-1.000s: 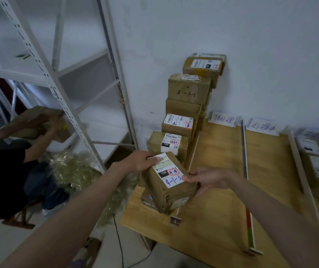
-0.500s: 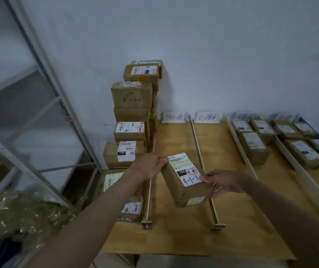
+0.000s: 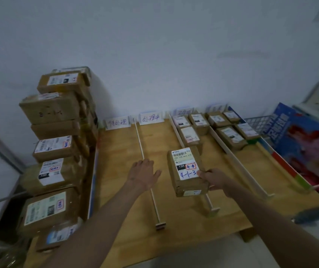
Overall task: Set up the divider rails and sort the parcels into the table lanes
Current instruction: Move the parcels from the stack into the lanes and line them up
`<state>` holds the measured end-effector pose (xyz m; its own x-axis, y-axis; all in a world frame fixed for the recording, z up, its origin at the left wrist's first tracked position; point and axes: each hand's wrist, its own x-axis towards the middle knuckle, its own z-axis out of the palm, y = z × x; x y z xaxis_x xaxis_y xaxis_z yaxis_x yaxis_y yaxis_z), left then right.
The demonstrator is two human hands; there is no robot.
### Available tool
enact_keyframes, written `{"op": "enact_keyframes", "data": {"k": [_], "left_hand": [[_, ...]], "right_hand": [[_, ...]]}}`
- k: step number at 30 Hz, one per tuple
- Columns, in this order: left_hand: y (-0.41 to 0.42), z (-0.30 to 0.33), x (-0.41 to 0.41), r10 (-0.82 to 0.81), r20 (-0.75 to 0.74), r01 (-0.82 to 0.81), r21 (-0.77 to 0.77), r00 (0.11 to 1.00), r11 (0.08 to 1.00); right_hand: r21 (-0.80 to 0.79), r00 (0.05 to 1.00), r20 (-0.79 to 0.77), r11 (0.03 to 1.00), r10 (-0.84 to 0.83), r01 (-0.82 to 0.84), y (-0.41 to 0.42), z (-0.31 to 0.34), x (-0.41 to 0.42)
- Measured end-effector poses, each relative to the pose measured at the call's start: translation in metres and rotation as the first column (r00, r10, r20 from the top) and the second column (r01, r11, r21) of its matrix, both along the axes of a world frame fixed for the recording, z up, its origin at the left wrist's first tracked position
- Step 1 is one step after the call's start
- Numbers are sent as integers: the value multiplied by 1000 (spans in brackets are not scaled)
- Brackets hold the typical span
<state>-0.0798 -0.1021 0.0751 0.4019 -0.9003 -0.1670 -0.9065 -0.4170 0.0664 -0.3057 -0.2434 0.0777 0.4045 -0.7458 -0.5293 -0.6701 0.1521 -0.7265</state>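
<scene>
My right hand [image 3: 213, 179] grips the near right corner of a brown parcel [image 3: 186, 172] with a white label marked 4-1-3, held above the wooden table [image 3: 174, 225] near a white divider rail [image 3: 209, 205]. My left hand [image 3: 144, 172] hovers open and empty over another divider rail [image 3: 147, 167], apart from the parcel. A tall stack of brown parcels [image 3: 56, 147] stands at the table's left edge. Several parcels [image 3: 189, 135] lie in the third lane and several more parcels [image 3: 230, 136] in the fourth lane.
White lane signs [image 3: 118, 122] lean on the wall at the table's back. A further rail [image 3: 242, 167] and a coloured edge strip [image 3: 290, 171] bound the right lanes. A blue printed box [image 3: 305, 140] and a wire basket [image 3: 257, 122] stand to the right.
My left hand has let go of the parcel and opened. My right hand carried the parcel rightward over the lanes. The view has swung right, away from the shelving.
</scene>
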Motion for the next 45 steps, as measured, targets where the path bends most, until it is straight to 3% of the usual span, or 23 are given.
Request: {"op": "enact_keyframes", "data": {"k": [12,25,34,38,45], "left_hand": [[-112,-20,-131,-79,-47,80,8,996,997],[-257,-46,-171,-135,-91,131,-48,987,990],[-334,-81,-175,-103,-132,93,-79,986,993],[-348,-95,-176,-80,-148,75,-37,986,996],[-363,-114,-181,2,-106,3,46,994,999]], "right_hand": [[-54,986,52,986,-157,160,-93,-15,-133],[-75,967,5,965,-253,253,-228,-28,-185],[-97,959,-143,967,-246,234,-318,-52,-200],[-34,953,-221,978,-208,206,-341,-77,-207],[99,976,-201,989,-85,107,-381,-113,-200]]}}
